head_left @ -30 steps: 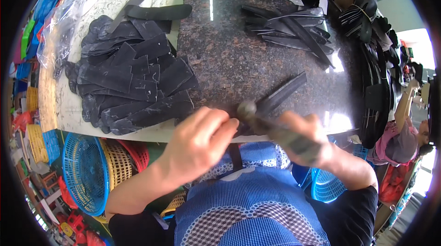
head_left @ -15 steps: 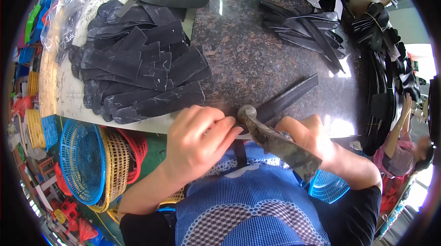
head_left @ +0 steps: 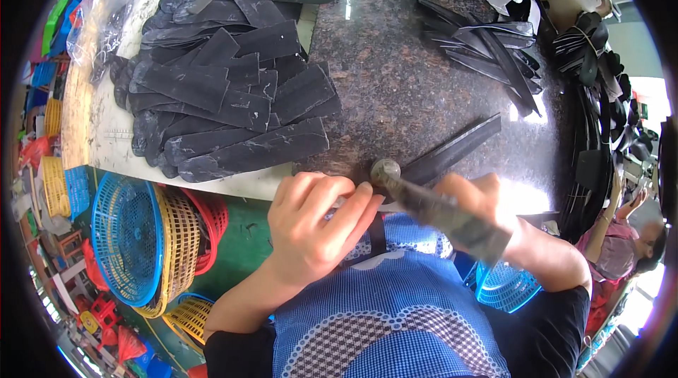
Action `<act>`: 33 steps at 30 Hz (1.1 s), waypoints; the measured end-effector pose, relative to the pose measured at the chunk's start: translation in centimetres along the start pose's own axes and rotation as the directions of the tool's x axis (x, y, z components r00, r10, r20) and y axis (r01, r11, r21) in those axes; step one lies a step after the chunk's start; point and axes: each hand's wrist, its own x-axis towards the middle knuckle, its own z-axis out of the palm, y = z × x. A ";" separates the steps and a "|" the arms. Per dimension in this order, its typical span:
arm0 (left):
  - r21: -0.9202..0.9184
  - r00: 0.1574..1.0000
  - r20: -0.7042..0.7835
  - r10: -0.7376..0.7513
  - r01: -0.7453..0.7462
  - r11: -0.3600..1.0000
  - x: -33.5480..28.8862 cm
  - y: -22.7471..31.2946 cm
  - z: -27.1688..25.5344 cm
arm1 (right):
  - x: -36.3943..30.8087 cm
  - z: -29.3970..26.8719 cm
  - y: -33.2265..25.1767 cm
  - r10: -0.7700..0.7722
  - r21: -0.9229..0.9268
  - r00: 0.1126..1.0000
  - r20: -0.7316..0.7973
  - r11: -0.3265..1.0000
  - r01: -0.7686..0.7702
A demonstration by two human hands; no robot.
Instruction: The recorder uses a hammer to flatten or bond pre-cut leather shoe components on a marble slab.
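**Hammer close to fingertips**

The right hand (head_left: 487, 205) is clenched on a hammer (head_left: 424, 201) whose head sits on a black strip (head_left: 452, 152) at the counter's (head_left: 395, 81) near edge. The left hand (head_left: 311, 226) presses down just beside it, fingers together — a glancing blow could catch them. The strip's long axis runs up-right, away from the person.

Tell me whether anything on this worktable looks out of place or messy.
Nothing stands out. The black strips lie in a loose overlapping heap, none spilled. The right hand holds a hammer over one strip.
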 end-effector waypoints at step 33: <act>-0.107 0.947 0.322 0.012 0.024 0.994 7.1 -0.4 1.6 | -3.1 -1.7 2.5 0.132 0.169 0.991 0.009 0.977 -0.132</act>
